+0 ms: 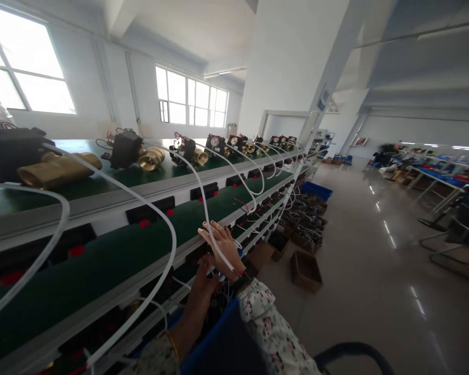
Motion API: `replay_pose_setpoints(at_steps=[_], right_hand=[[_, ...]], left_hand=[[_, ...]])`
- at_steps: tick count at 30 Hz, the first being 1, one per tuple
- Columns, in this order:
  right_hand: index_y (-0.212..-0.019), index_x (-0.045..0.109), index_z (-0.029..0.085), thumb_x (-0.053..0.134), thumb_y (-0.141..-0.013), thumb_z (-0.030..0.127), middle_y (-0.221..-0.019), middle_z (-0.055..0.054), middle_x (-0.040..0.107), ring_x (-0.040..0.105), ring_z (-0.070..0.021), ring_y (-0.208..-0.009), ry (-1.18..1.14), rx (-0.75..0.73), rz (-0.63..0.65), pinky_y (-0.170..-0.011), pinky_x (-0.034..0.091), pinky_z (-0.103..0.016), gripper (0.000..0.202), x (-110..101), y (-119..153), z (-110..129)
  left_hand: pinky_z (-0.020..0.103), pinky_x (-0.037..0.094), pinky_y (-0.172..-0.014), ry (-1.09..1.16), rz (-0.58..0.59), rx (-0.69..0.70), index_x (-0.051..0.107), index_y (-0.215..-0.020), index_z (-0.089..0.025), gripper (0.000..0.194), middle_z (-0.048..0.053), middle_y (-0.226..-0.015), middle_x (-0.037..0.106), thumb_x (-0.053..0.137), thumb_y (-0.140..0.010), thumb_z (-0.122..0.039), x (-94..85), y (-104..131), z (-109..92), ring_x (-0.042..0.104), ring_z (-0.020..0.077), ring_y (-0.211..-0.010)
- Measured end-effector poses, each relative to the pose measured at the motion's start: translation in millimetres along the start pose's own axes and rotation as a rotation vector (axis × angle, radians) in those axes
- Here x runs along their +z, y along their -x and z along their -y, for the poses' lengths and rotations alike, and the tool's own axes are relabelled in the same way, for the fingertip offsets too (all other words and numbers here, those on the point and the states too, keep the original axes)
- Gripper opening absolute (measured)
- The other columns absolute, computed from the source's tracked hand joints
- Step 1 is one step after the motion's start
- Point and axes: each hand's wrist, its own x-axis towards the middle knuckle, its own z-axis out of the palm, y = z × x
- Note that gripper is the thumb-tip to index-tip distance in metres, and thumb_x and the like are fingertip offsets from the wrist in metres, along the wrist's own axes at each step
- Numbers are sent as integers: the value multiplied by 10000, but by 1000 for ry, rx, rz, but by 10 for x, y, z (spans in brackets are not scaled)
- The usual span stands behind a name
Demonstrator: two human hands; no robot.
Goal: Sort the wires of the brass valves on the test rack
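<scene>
My right hand is raised at the edge of the lower shelf, with its fingers stretched out. A white cable runs down from a motorised brass valve and passes across the back of this hand to its wrist, ending in thin red wires. Just below and left, my left hand is bent with the fingers curled together. Its fingertips are partly covered by my right hand, so I cannot make out what they hold. Something small and blue-white shows beside them. Under both hands is a blue bin with dark parts inside.
Several brass valves with black actuators line the green upper bench, their white cables looping over its edge. Black sockets with red tabs hang beneath. Cardboard boxes and cable piles stand on the floor at right, near a blue crate.
</scene>
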Motion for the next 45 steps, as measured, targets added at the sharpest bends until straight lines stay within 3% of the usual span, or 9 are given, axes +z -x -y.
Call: replay_pose_setpoints(at_steps=[4,7,14,19,24,31,37,40,45], right_hand=[[-1351,456,237,574,-865,369,-1447,-49,432,295,-250,-1358,-13,44,-22,-1130,206,-478,518,-87,-3,81],[-1391,394,238,616,-840,358,-1480,-62,381,236,-282,-1388,-10,27,25,-1134,127,-569,605,-127,38,261],[-1465,252,257,529,-887,376,-1542,-22,262,122,-207,-1436,-123,-208,95,-1162,-17,-517,652,66,0,851],[-1420,354,306,550,-862,343,-1515,6,326,189,-217,-1420,-161,-135,94,-1164,-1,-505,592,150,-110,968],[-1444,302,270,627,-800,304,-1543,-33,253,87,-246,-1444,-143,-143,155,-1140,-28,-570,722,93,-40,1154],[-1472,245,225,511,-889,318,-1549,-24,233,100,-199,-1443,-249,-335,204,-1165,-50,-486,648,197,-79,1805],[-1423,351,294,549,-861,301,-1508,4,336,185,-222,-1423,-247,-222,150,-1163,-11,-508,596,263,-121,1948],[-1421,355,278,622,-807,289,-1528,-40,292,134,-273,-1435,-208,-237,182,-1142,17,-580,669,225,-75,2070],[-1461,245,245,559,-836,265,-1564,-43,167,48,-258,-1448,-242,-410,219,-1110,-37,-652,700,306,7,2578]], left_hand=[[377,498,-732,-90,153,115,621,-764,-158,443,92,-734,647,429,-859,-546,108,82,25,626,233,-707],[402,389,-1008,-158,211,214,661,-893,-205,235,105,-1106,644,649,-740,-383,13,442,166,568,273,-1082],[316,473,-621,-126,-414,73,449,-1138,-207,491,3,-731,573,552,-820,-565,-636,917,452,576,203,-662],[331,507,-692,-128,-84,136,626,-927,-189,445,67,-790,644,452,-865,-594,-660,806,165,613,221,-740],[339,493,-838,-295,8,234,662,-964,-247,307,89,-1076,641,630,-778,-489,-765,1250,204,607,241,-918],[272,432,-560,-105,-667,76,451,-1107,-227,528,2,-752,578,593,-775,-613,-1248,1622,313,549,172,-615],[309,484,-653,-117,-86,106,655,-808,-203,476,78,-776,658,397,-889,-596,-1332,1569,139,599,195,-672],[335,498,-812,-307,36,195,675,-1034,-271,329,96,-1094,659,545,-842,-504,-1386,1905,247,631,243,-916],[251,404,-524,-255,-651,80,543,-965,-261,275,-16,-685,573,524,-857,-513,-1737,2384,426,497,146,-544]])
